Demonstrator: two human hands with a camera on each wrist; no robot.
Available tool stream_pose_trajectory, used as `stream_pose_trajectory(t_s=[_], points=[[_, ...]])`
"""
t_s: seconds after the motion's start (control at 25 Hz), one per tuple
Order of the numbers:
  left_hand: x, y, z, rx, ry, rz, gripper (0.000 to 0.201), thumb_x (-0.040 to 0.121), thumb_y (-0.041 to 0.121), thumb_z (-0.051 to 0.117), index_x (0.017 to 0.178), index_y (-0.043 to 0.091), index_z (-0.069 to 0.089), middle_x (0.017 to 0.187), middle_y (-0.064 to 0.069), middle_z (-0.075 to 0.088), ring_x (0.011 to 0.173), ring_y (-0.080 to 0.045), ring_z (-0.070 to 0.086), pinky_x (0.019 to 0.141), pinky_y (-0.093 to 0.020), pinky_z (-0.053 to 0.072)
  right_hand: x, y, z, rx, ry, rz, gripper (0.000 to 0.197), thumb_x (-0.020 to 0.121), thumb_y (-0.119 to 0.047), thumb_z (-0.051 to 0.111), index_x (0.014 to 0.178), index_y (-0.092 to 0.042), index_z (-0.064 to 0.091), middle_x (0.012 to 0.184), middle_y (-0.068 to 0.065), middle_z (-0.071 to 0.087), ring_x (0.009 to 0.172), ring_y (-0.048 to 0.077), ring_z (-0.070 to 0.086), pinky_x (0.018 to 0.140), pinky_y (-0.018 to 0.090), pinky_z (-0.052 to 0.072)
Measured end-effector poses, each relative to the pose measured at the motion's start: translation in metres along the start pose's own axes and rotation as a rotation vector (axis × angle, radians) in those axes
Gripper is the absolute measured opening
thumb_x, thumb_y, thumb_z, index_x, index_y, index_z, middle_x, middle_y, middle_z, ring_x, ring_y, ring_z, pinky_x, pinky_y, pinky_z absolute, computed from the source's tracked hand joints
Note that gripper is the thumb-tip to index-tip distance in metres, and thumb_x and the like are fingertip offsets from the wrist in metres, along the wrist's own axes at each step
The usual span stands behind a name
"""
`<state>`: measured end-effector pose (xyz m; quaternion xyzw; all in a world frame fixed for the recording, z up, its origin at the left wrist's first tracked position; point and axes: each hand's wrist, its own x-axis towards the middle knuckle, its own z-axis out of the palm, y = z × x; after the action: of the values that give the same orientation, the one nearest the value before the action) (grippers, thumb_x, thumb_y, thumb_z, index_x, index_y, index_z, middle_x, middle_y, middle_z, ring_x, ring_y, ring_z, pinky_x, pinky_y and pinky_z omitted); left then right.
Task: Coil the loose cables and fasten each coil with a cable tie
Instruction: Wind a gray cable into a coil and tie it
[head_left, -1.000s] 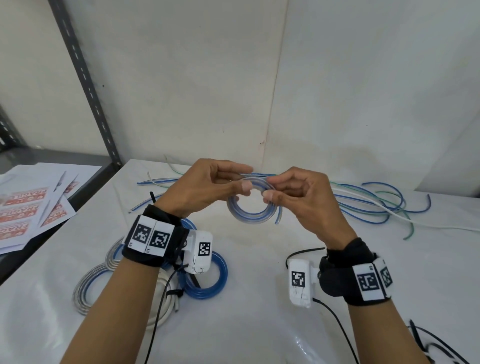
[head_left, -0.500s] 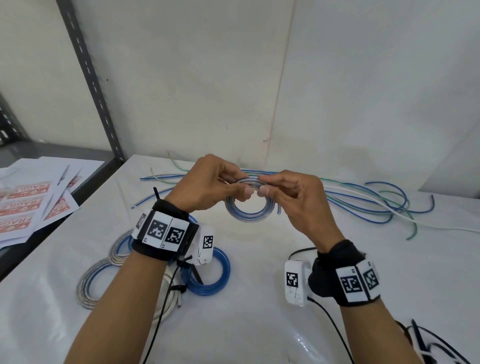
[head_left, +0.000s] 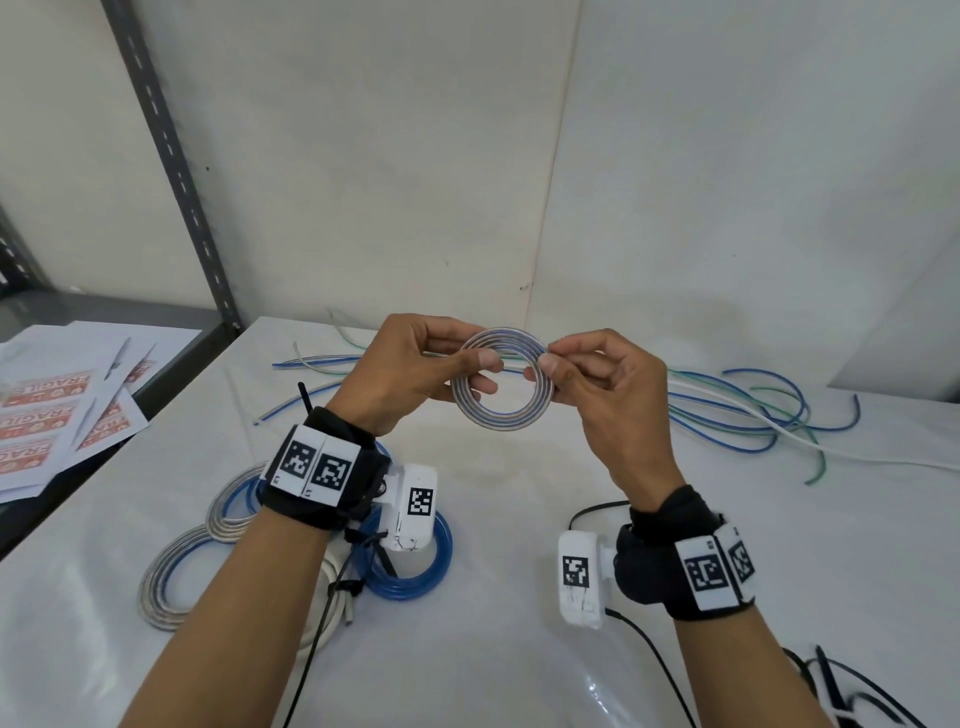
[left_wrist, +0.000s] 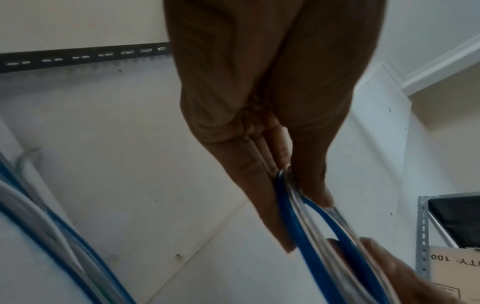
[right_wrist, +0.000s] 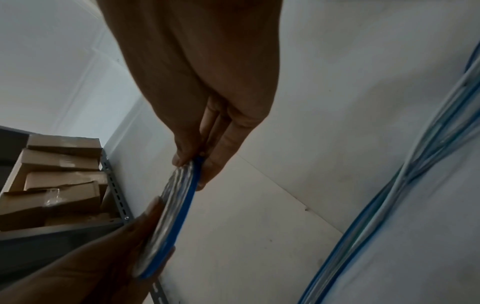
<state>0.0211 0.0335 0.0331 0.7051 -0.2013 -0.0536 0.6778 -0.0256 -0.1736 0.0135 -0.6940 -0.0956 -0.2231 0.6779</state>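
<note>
Fingertips first: my left hand (head_left: 415, 371) pinches the left side of the blue-and-clear cable coil (head_left: 500, 383), thumb in front and fingers behind, and my right hand (head_left: 605, 387) pinches the coil's right side the same way. A second ago a short free end stuck out below the coil's right edge and the ring sat lower and looser; now the end is tucked in and the turns lie flat and tight, lifted a little higher. I judge the winding done and the coil ready for a cable tie, which neither hand holds yet.

The head view gives me the ring face-on. The left wrist view shows it edge-on instead, the turns squeezed between my left thumb and fingers (left_wrist: 262, 197). The right wrist view shows the same stack clamped at its other end, plus cardboard boxes (right_wrist: 55, 181) on a shelf left of the coil.

Below and left of the coil, finished coils (head_left: 218, 551) lie on the white table (head_left: 493, 649), some already tied. Right of the coil, loose cables (head_left: 748, 415) are still sprawled uncoiled. Far left of the coil lie the "FRAGILE" sheets (head_left: 57, 415).
</note>
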Motion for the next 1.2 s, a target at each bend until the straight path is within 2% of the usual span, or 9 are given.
stream_pose_trajectory(t_s=[0.08,0.2,0.36,0.52,0.6,0.72,0.8,0.96,1.2], points=[[0.000,0.001,0.000,0.015,-0.004,0.018,0.026,0.087,0.012,0.074,0.109,0.000,0.074,0.094,-0.018,0.077,0.073,-0.024,0.075,0.066,-0.033,0.061,-0.001,0.001,0.002,0.006,0.019,0.015,0.008,0.087,-0.005,0.076,0.092,-0.004,0.069,0.081,0.011,0.078,0.081,0.029,0.077,0.071,0.036,0.062],[0.000,0.001,0.002,-0.039,0.083,0.055,0.020,0.087,0.009,0.074,0.105,-0.001,0.074,0.089,-0.020,0.076,0.070,-0.024,0.073,0.069,-0.036,0.062,-0.004,0.004,0.007,0.016,0.109,0.021,0.009,0.086,-0.012,0.079,0.089,-0.006,0.072,0.083,0.011,0.078,0.082,0.033,0.076,0.069,0.036,0.062],[0.001,0.002,0.004,-0.098,0.158,0.081,0.014,0.089,0.006,0.073,0.102,0.002,0.074,0.084,-0.014,0.076,0.069,-0.021,0.073,0.070,-0.032,0.062,-0.010,0.005,0.017,-0.010,0.126,-0.008,0.010,0.090,-0.013,0.076,0.099,-0.009,0.075,0.093,0.007,0.079,0.088,0.022,0.076,0.073,0.038,0.064],[-0.001,0.002,0.004,-0.145,0.143,0.048,0.016,0.088,0.009,0.073,0.104,0.006,0.074,0.089,-0.012,0.078,0.075,-0.020,0.076,0.076,-0.038,0.062,-0.010,0.007,0.020,-0.045,0.154,0.007,0.029,0.080,-0.014,0.086,0.106,-0.007,0.074,0.095,0.004,0.079,0.088,0.018,0.077,0.078,0.040,0.064],[-0.002,0.002,0.007,-0.160,0.124,0.039,0.016,0.087,0.010,0.073,0.103,0.007,0.074,0.090,-0.012,0.078,0.076,-0.021,0.076,0.077,-0.038,0.062,-0.010,0.008,0.021,-0.103,0.179,-0.013,0.029,0.078,-0.016,0.087,0.104,-0.009,0.075,0.094,0.001,0.079,0.086,0.016,0.077,0.080,0.043,0.063],[-0.002,0.003,0.008,-0.147,0.096,0.041,0.012,0.089,0.008,0.072,0.101,0.008,0.074,0.088,-0.011,0.078,0.075,-0.021,0.076,0.072,-0.033,0.062,-0.009,0.005,0.017,-0.118,0.181,-0.026,0.024,0.079,-0.015,0.087,0.100,-0.015,0.076,0.091,-0.001,0.079,0.085,0.016,0.077,0.079,0.044,0.063],[-0.002,0.003,0.008,-0.147,0.099,0.051,0.013,0.091,0.007,0.070,0.103,0.005,0.073,0.088,-0.013,0.078,0.076,-0.022,0.076,0.071,-0.032,0.062,-0.006,0.001,0.013,-0.055,0.155,-0.015,0.021,0.080,-0.012,0.085,0.099,-0.015,0.076,0.091,0.002,0.079,0.086,0.020,0.077,0.076,0.040,0.063],[-0.001,0.002,0.008,-0.195,0.151,0.065,0.023,0.091,0.006,0.068,0.111,-0.005,0.069,0.089,-0.017,0.077,0.074,-0.022,0.075,0.070,-0.033,0.062,-0.005,-0.003,0.010,0.133,0.089,0.050,0.012,0.092,-0.005,0.070,0.103,-0.006,0.073,0.094,0.013,0.078,0.089,0.027,0.076,0.075,0.036,0.062],[-0.001,0.003,0.007,-0.189,0.142,0.085,0.021,0.090,0.007,0.069,0.109,-0.003,0.070,0.088,-0.017,0.077,0.074,-0.023,0.075,0.072,-0.035,0.063,-0.010,-0.005,0.019,0.244,0.203,0.137,0.005,0.093,-0.007,0.070,0.095,-0.002,0.071,0.093,0.022,0.076,0.086,0.026,0.075,0.071,0.032,0.060]])
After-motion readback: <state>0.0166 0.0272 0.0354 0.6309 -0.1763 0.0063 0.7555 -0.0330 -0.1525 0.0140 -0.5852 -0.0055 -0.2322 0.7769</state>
